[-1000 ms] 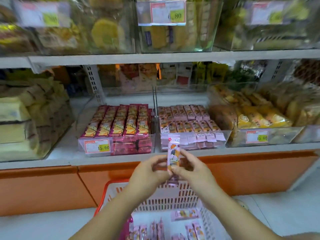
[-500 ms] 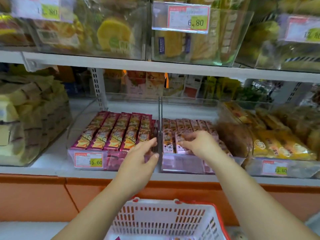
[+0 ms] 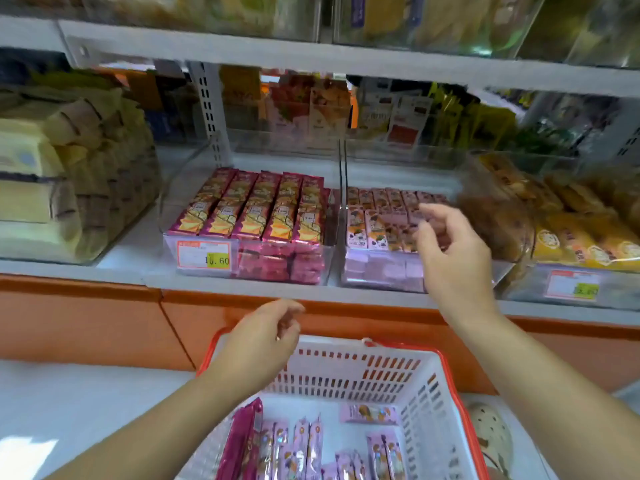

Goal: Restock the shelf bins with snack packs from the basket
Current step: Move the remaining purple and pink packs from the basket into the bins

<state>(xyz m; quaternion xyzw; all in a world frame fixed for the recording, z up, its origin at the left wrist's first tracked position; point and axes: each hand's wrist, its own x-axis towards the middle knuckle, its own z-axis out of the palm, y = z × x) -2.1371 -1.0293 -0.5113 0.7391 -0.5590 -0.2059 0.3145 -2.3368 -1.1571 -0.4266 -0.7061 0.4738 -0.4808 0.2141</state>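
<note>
The left hand is held over the far rim of the white slotted plastic basket with a red rim, its fingers loosely curled and nothing gripped in them. The right hand is raised higher, in front of the clear plastic shelf bin on the right, with fingers relaxed and slightly bent. The fingertips are softened by motion blur, but no pack is seen between them. That bin is filled with layered rows of small pale pink snack packs printed with cartoon figures. Just beside it, parted by a clear wall, a second clear plastic bin is packed with long magenta packs bearing yellow pictures. A white price label with a red border and a yellow patch is fixed to its front. In the basket, more pale pink packs are stood on end, one is laid flat near the back wall, and a few magenta packs are leaned at the left side. Both bins are set on a grey shelf above an orange base panel.
</note>
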